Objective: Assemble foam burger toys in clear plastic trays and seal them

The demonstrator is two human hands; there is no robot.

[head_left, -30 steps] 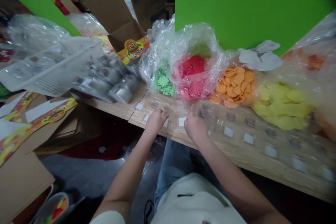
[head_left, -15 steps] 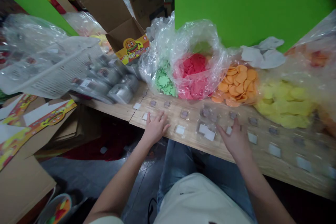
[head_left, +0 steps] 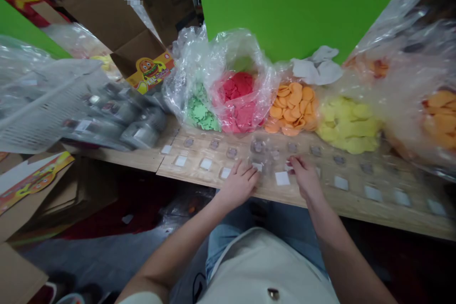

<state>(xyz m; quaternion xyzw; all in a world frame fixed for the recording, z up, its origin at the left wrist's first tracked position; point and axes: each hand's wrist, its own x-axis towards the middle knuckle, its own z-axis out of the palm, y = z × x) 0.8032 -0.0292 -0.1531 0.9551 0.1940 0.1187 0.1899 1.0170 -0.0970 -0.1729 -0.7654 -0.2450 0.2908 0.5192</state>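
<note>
My left hand (head_left: 238, 183) lies palm down on the wooden table (head_left: 320, 194), its fingers apart, with the fingertips by a small white square label (head_left: 257, 166). My right hand (head_left: 304, 175) is a short way to the right, its curled fingertips against a clear plastic blister (head_left: 275, 154). A white square label (head_left: 282, 178) lies between my hands. Rows of small clear packets (head_left: 231, 153) with dark round contents and white labels run along the table.
Behind the rows sit open plastic bags of green (head_left: 199, 114) and red (head_left: 238, 104) pieces, plus piles of orange (head_left: 288, 109) and yellow (head_left: 347, 126) discs. A white plastic basket (head_left: 46, 109) and grey packs (head_left: 142, 133) lie left. A green panel (head_left: 295, 4) stands behind.
My left hand has slid right along the table, closer to my right hand, which stays about where it was. The whole scene sits further left in the view as my head turned.
</note>
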